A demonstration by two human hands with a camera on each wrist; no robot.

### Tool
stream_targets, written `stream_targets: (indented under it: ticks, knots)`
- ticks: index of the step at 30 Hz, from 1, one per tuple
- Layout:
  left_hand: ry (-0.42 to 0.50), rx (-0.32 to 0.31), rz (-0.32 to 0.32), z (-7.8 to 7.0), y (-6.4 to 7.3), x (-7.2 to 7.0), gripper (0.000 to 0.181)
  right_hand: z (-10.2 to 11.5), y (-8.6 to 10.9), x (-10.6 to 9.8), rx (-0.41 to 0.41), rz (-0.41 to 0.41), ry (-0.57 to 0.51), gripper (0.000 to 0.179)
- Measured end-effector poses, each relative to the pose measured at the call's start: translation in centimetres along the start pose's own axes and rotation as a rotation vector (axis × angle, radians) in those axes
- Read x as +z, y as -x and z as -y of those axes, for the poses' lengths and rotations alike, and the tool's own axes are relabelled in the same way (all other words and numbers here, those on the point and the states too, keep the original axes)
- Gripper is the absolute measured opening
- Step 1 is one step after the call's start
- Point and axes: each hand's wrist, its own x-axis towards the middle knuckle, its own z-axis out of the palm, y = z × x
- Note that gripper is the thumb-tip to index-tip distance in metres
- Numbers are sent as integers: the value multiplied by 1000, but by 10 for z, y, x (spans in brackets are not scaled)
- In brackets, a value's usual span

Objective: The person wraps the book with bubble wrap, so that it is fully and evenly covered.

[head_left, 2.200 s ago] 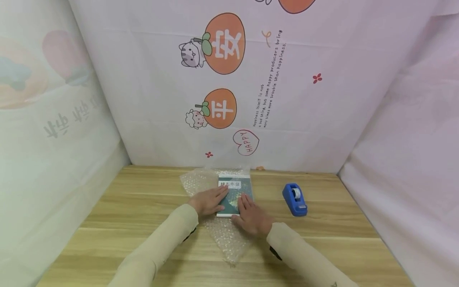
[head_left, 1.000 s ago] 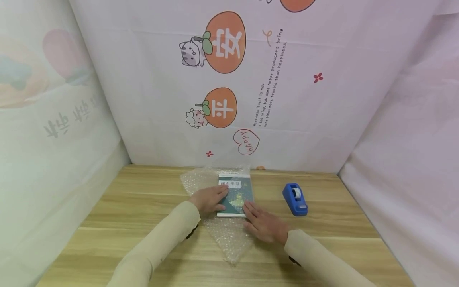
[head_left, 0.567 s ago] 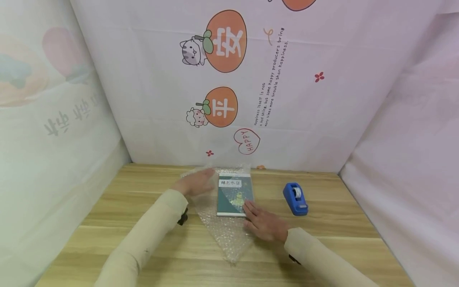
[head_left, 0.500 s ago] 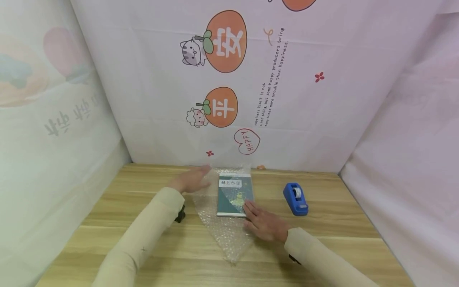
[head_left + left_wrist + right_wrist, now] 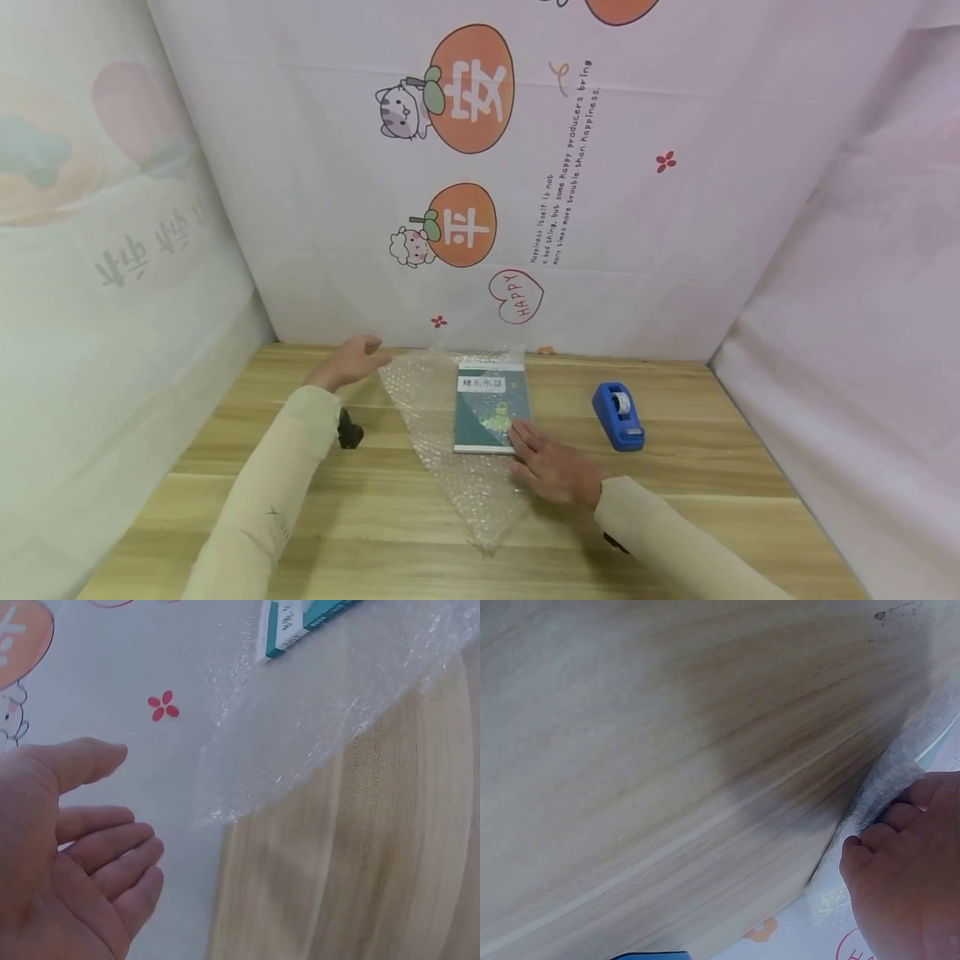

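A thin teal book (image 5: 471, 427) with a white title label lies on a sheet of clear bubble wrap (image 5: 435, 433). One flap of the wrap is folded over the book's right part, its edge running diagonally across the cover. My right hand (image 5: 557, 468) rests at the book's lower right corner, fingers extended over the wrapped edge; the right wrist view shows its fingertips against the bubble wrap (image 5: 889, 776). Off the wrap's far left corner is my left hand (image 5: 349, 363), holding nothing. In the left wrist view its fingers (image 5: 124, 847) are relaxed, apart from the wrap.
A blue tape dispenser (image 5: 619, 418) with a roll of tape stands on the wooden table (image 5: 675, 517), right of the book. A white printed cloth (image 5: 337, 208) hangs behind the table's far edge, with cloth walls on both sides.
My left hand has lifted off the book and moved left, past the wrap's far left corner. The right hand slid slightly right and nearer to me, then stayed at the book's corner.
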Motion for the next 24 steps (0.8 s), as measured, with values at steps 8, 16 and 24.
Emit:
stream_targets:
  ticks: [8,16,24]
  knots:
    - [162,-164,-57,20,4,2,71,-1,0,2,0,-10,2,68]
    - [420,-90,-13,36,10,17,52,1,0,-1,16,9,-9,68]
    - [677,-72,43,45,7,37,51,1,0,-1,17,9,-9,68]
